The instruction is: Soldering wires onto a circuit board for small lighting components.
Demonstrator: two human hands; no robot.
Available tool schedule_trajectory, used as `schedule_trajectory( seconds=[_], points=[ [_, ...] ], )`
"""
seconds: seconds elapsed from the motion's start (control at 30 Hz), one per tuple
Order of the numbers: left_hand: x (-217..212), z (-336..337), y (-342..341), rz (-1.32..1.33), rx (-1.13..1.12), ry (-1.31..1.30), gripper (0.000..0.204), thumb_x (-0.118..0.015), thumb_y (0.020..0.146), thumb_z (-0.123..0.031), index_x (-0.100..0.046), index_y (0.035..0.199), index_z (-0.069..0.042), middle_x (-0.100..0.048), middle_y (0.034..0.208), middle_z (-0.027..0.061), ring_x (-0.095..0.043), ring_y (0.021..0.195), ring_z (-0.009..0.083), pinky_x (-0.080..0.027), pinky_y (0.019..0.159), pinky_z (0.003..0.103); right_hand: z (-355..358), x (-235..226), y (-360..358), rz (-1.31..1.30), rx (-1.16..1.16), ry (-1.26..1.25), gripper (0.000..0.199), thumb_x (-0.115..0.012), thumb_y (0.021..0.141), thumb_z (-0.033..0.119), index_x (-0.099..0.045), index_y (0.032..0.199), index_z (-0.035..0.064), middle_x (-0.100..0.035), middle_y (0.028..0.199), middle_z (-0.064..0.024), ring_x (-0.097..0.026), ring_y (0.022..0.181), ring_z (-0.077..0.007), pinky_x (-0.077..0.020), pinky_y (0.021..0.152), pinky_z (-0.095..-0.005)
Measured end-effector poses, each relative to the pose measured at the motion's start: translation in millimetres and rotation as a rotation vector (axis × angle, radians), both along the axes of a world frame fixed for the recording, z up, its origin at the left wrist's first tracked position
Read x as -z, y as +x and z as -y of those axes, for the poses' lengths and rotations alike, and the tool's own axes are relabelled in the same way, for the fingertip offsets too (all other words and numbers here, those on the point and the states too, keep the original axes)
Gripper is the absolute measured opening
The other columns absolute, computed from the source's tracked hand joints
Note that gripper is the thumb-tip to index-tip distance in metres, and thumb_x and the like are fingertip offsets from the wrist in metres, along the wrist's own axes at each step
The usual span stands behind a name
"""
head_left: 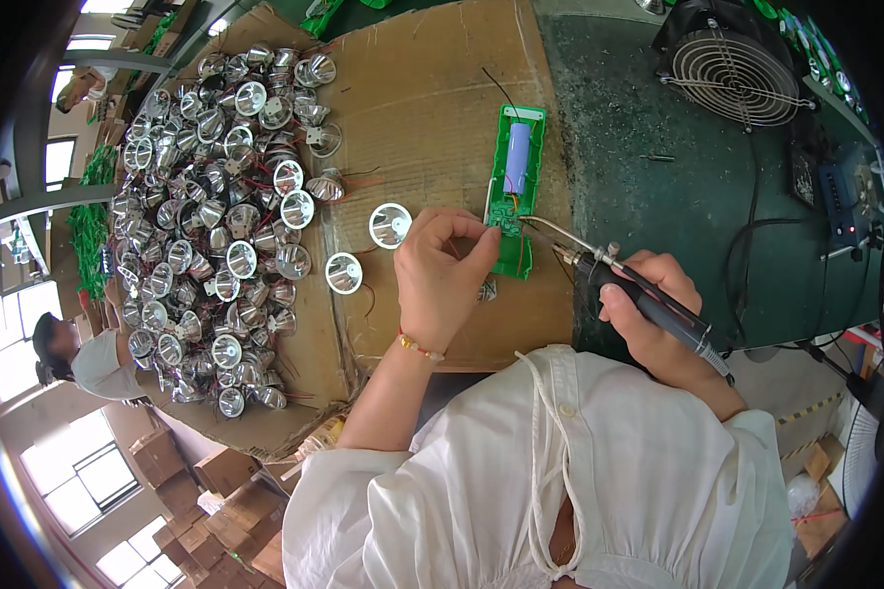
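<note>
Around one o'clock from the middle of the view, an open, long green plastic housing [510,265] is being supported by a flat brown cardboard sheet [403,108]. With this housing as clock centre, the left hand [445,263] is being held between seven and eight o'clock, thumb and forefinger pinched beside a small green circuit board [506,224]; whether a thin wire is being grasped there cannot be told. At four o'clock, a black-and-grey soldering iron [591,269] is being grasped by the right hand [655,299], its thin metal tip being directed at the board; contact cannot be confirmed. As for progress, a purple cylindrical battery cell [517,157] is already being held inside, toward twelve o'clock, so the work is being judged as partly done; the wiring at the board seems unfinished, and no cover is being seen. Counted, one housing, one board, one cell and one iron are being shown; two silver cone-shaped reflectors [390,226] are being seen apart, near eight o'clock, while a large heap of similar reflectors [242,259], at nine o'clock, is overlapping too much for exact counting.
</note>
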State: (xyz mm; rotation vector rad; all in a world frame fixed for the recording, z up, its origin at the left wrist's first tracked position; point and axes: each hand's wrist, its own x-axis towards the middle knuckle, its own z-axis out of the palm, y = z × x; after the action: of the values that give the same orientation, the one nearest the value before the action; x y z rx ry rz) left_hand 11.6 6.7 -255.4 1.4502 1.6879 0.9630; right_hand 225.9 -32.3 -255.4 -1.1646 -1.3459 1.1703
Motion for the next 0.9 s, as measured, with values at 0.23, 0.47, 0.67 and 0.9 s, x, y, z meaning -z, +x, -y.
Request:
schedule_trajectory(
  seconds=[0.23,0.47,0.67,0.9],
  points=[
    [0.4,1.7,0.9,0.025,-0.038,-0.028,0.011,-0.070,0.072,-0.007,-0.063,0.072,0.002,-0.059,0.076,0.0052,-0.052,0.054,0.0087,-0.042,0.050,0.023,-4.1,3.5,-9.0,-0.049,-0.004,-0.060,0.017,-0.066,0.079,0.008,-0.053,0.085,-0.0010,-0.060,0.071,-0.0074,-0.056,0.059,-0.0080,-0.0442,0.053,-0.0228],
    [2.3,1.6,0.9,-0.014,-0.031,0.010,0.013,-0.071,0.072,-0.009,-0.063,0.070,0.001,-0.059,0.073,0.0064,-0.052,0.051,0.0111,-0.042,0.049,0.025,-2.7,8.4,-9.4,-0.032,-0.018,-0.115,0.015,-0.062,0.082,0.008,-0.050,0.086,-0.0005,-0.057,0.069,-0.0072,-0.054,0.055,-0.0084,-0.0448,0.050,-0.0225],
    [-1.5,0.5,1.1,-0.061,-0.015,0.013,0.014,-0.072,0.072,-0.010,-0.063,0.070,0.000,-0.058,0.070,0.0065,-0.052,0.050,0.0115,-0.041,0.048,0.025,1.0,-3.1,-8.8,-0.110,0.030,-0.165,0.017,-0.060,0.084,0.009,-0.048,0.091,-0.0013,-0.057,0.073,-0.0092,-0.056,0.057,-0.0102,-0.0470,0.052,-0.0232],
    [-2.8,-1.5,1.0,-0.024,-0.041,-0.049,0.016,-0.072,0.072,-0.012,-0.062,0.068,0.000,-0.057,0.067,0.0059,-0.052,0.049,0.0100,-0.041,0.047,0.025,3.1,-2.3,-7.5,-0.080,0.045,-0.092,0.015,-0.058,0.084,0.008,-0.046,0.090,-0.0009,-0.055,0.068,-0.0096,-0.053,0.051,-0.0106,-0.0450,0.047,-0.0217]
  ],
)
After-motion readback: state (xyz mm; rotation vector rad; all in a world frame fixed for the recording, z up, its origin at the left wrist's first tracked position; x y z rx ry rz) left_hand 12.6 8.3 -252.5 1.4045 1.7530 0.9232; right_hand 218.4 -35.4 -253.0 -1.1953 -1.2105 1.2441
